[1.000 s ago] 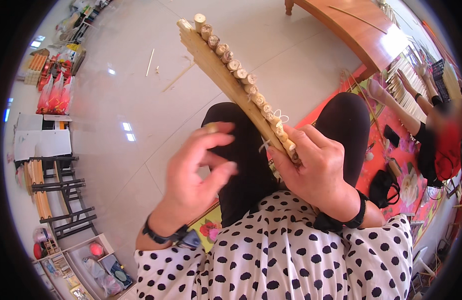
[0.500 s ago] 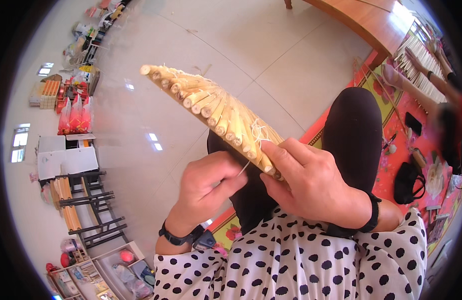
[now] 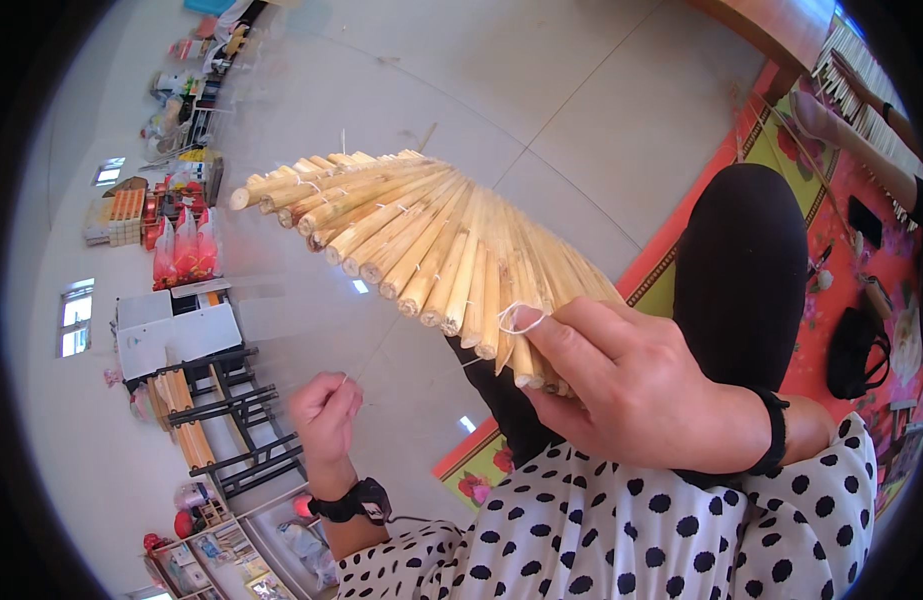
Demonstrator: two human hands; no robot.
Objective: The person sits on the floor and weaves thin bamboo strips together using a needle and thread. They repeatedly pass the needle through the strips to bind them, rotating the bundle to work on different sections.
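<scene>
My right hand (image 3: 621,385) grips the near right edge of a stitched mat of pale stalks (image 3: 421,235), thumb and fingers pinching it over my lap. The stalks lie side by side, fanned out, with their cut round ends facing me. White string ties run across them, and a small loop of string (image 3: 521,320) stands up by the right fingertips. Off to the left, apart from the mat, my left hand (image 3: 326,415) is closed in a pinch. A thin string (image 3: 361,370) sticks out of its fingers toward the mat's underside; part of it is too faint to follow.
A wooden table (image 3: 781,30) stands at the far right. On the red floral floor mat (image 3: 821,330) lie a black bag (image 3: 859,350) and a phone (image 3: 865,222); another person's leg and arm show beyond. Along the left stand black folding frames (image 3: 231,410) and a divided tray (image 3: 211,555).
My left hand has pulled away from the mat, down and to the left, with the string. The mat has tilted so more of its stalk face shows. My right hand keeps its grip.
</scene>
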